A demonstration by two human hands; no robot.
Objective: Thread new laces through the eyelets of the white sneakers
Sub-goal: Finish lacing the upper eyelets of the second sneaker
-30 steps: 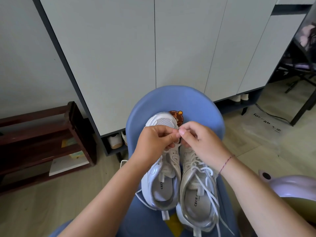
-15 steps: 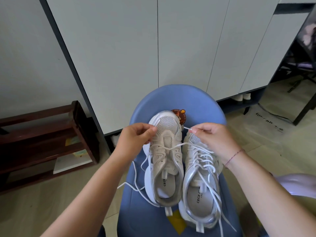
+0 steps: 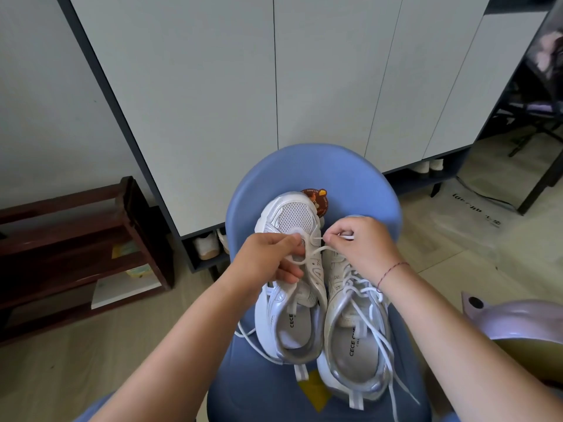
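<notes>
Lace [image 3: 318, 251] hangs slack beside the heel of the left sneaker [image 3: 289, 324], which sits touching the already laced right sneaker [image 3: 356, 342] on the blue chair [image 3: 320, 169]. Farther up, at the toe-end eyelets, the left hand [image 3: 268, 263] pinches a loop of it and the right hand [image 3: 362, 248] pinches its tip. An uneven pull could drag the loose tail through and leave lopsided ends, or the strand could snag the neighbour's laces. Beyond stands a pale cabinet [image 3: 213, 102].

A blue chair [image 3: 350, 178] stands before white cabinet doors [image 3: 213, 102], a dark wooden rack [image 3: 76, 239] at left.
</notes>
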